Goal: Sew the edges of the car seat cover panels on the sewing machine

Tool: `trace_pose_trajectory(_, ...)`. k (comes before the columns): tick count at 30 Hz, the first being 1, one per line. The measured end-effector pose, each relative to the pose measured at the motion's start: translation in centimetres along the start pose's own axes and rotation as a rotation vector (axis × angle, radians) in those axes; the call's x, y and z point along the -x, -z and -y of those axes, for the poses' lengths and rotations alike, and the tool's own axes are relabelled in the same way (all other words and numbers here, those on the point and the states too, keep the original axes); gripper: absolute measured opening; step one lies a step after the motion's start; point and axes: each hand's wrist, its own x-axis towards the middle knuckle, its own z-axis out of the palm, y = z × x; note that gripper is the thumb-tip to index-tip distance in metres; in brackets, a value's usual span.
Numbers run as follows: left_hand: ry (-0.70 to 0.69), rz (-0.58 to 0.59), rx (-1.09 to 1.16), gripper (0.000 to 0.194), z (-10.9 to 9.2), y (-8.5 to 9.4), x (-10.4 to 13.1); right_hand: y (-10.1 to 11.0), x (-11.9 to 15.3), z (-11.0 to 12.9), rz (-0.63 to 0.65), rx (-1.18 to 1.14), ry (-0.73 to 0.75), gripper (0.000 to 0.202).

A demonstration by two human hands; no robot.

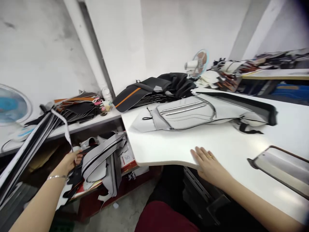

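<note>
My left hand (71, 160) is closed at the left, by the shelf under the side table. Its fingers pinch the lower end of a narrow white strip (65, 124), which comes down from a bundle of long black and white strips (31, 145). Resting on the front edge of the white table (164, 145) is my right hand (205, 161), fingers stretched out and holding nothing. Beyond it lies a light grey sewn bag piece (188, 114) with zippers and black edging. A clear panel with dark trim (285, 167) lies to the right.
Dark fabric pieces (149, 90), one with an orange stripe, are stacked at the back. Grey cut pieces (103, 154) crowd the lower left shelf. Small fans (200, 62) stand at the back and far left. Pink-handled scissors (98, 101) lie on the side table.
</note>
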Motion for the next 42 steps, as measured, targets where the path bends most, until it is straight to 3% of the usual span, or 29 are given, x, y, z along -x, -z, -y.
trace_pose_trajectory(3,-0.016,0.243,0.135,0.023,-3.2,-7.9,2.3,0.6,0.0,-0.1,-0.001,-0.078,-0.021,0.068)
trace_pose_trajectory(5,-0.117,0.473,0.200,0.036,-5.6,-13.3,4.8,1.2,0.0,-0.3,-0.016,-0.173,-0.021,0.061)
trace_pose_trajectory(7,-0.330,0.724,0.121,0.047,-8.1,-18.9,7.8,1.9,0.3,-0.7,-0.080,-0.294,-0.029,0.052)
trace_pose_trajectory(9,-0.656,0.918,-0.100,0.048,-10.7,-24.6,11.1,3.2,0.6,-1.2,-0.216,-0.389,-0.029,0.046)
trace_pose_trajectory(12,-1.112,1.044,-0.440,0.043,-14.0,-33.5,15.8,6.2,1.2,-2.1,-0.471,-0.392,0.056,0.047)
trace_pose_trajectory(16,-1.356,1.187,-0.679,0.035,-15.6,-44.7,21.1,10.0,1.1,-3.2,-0.678,-0.357,0.092,0.046)
trace_pose_trajectory(18,-1.455,1.304,-0.753,0.029,-15.3,-48.9,23.2,11.0,0.8,-3.9,-0.605,-0.351,0.059,0.041)
trace_pose_trajectory(21,-1.743,1.413,-0.928,0.039,-14.6,-53.6,25.2,11.5,0.3,-5.2,-0.282,-0.293,0.035,0.022)
trace_pose_trajectory(22,-1.835,1.378,-0.988,0.043,-14.7,-55.0,25.4,11.5,0.3,-5.7,-0.182,-0.271,0.013,0.017)
trace_pose_trajectory(24,-1.951,1.134,-1.085,0.048,-15.7,-58.2,25.1,11.3,0.3,-6.6,-0.068,-0.237,-0.054,0.010)
trace_pose_trajectory(26,-1.944,0.801,-1.137,0.053,-17.7,-61.8,24.1,10.8,0.4,-7.3,-0.052,-0.214,-0.112,0.010)
trace_pose_trajectory(28,-1.889,0.604,-1.189,0.054,-20.2,-65.2,22.8,10.0,0.4,-7.8,-0.056,-0.201,-0.130,0.013)
trace_pose_trajectory(31,-1.853,0.508,-1.268,0.050,-23.0,-68.1,21.4,8.2,0.5,-8.3,-0.023,-0.186,-0.143,0.013)
trace_pose_trajectory(33,-1.883,0.467,-1.292,0.054,-22.5,-68.2,21.2,7.2,0.5,-8.8,0.018,-0.182,-0.173,0.014)
trace_pose_trajectory(35,-1.935,0.487,-1.322,0.057,-20.2,-67.3,21.5,6.6,0.5,-9.3,0.106,-0.213,-0.206,0.013)
trace_pose_trajectory(39,-1.990,0.636,-1.408,0.060,-14.5,-65.2,23.0,6.6,0.4,-10.0,0.279,-0.314,-0.232,0.010)
trace_pose_trajectory(42,-2.001,0.742,-1.428,0.063,-12.7,-64.7,24.5,7.2,0.8,-9.8,0.298,-0.339,-0.254,0.012)
